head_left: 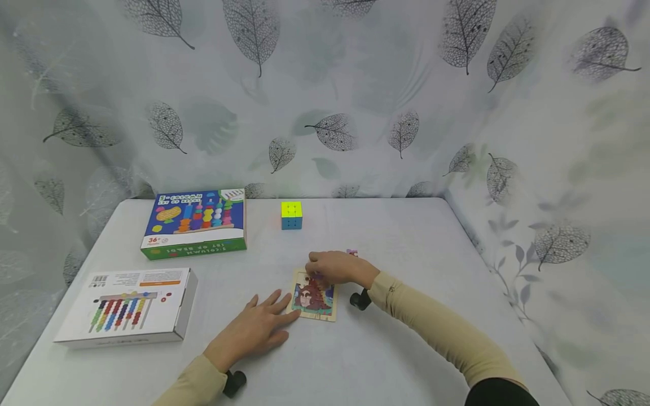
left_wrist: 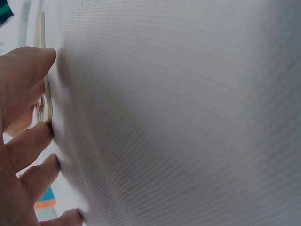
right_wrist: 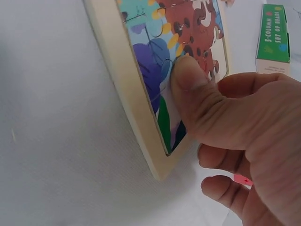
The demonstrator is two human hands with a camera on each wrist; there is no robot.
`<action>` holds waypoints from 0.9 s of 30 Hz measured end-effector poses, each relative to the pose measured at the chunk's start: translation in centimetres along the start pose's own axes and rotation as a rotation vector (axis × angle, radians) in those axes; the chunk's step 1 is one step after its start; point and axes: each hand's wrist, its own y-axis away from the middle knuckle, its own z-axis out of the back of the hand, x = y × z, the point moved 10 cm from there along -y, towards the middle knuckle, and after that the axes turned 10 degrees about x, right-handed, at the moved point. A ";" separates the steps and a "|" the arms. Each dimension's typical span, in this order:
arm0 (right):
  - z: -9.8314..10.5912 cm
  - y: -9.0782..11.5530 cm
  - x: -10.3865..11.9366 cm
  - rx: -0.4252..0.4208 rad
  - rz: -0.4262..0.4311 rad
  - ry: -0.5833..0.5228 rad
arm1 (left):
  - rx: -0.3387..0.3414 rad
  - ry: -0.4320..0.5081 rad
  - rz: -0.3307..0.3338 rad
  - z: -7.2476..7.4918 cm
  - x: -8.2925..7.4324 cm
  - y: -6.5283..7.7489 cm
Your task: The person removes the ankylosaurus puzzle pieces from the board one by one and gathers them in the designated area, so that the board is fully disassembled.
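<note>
A wooden-framed jigsaw puzzle (head_left: 327,313) with a reddish-brown dinosaur picture lies flat on the table. My left hand (head_left: 252,332) rests with spread fingers at its left side, fingertips against the frame and tabletop. Over the upper part of the board is my right hand (head_left: 335,267), fingers bent. In the right wrist view its thumb (right_wrist: 190,77) presses on the picture near the purple leaves and yellow spikes. The index fingertip is hidden behind the thumb, so I cannot tell whether a piece is pinched. A small purple-pink puzzle piece (head_left: 352,252) shows just beyond the right hand.
A yellow-and-blue puzzle cube (head_left: 291,215) stands at the back of the white table (head_left: 406,237). To the left lie a blue-and-green bead-set box (head_left: 195,223) and a white box (head_left: 134,307) with a bead picture. Leaf-patterned cloth hangs behind and at the sides.
</note>
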 end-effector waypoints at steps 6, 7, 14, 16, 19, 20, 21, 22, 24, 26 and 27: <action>0.0 -0.1 -0.3 -0.010 0.004 -0.027 | 0.005 0.010 0.003 0.1 0.0 0.1; 0.0 -0.1 -0.4 -0.010 0.004 -0.025 | 0.007 0.011 0.004 0.1 0.0 0.1; -0.2 -0.3 -0.5 -0.003 0.010 0.001 | 0.017 0.015 0.014 -0.1 0.1 -0.1; -0.2 -0.3 -0.5 0.006 0.011 0.012 | 0.015 0.011 0.013 -0.1 0.1 -0.2; -0.1 -0.3 -0.4 0.017 0.011 0.026 | 0.011 0.004 0.007 -0.1 0.1 -0.2; 0.0 -0.3 -0.3 0.019 0.011 0.027 | 0.011 0.003 0.005 0.0 0.1 -0.2; 0.0 -0.3 -0.3 0.019 0.011 0.027 | 0.012 0.002 0.005 0.0 0.1 -0.2; 0.1 -0.3 -0.3 0.019 0.012 0.025 | 0.013 0.000 0.006 0.0 0.1 -0.2; 0.1 -0.3 -0.3 0.018 0.010 0.019 | 0.016 0.004 0.008 0.0 0.1 -0.2; 0.1 -0.3 -0.3 0.016 0.009 0.009 | 0.020 0.005 0.013 0.0 0.1 -0.2; 0.1 -0.4 -0.3 0.015 0.007 0.004 | 0.021 0.005 0.015 -0.1 0.2 -0.2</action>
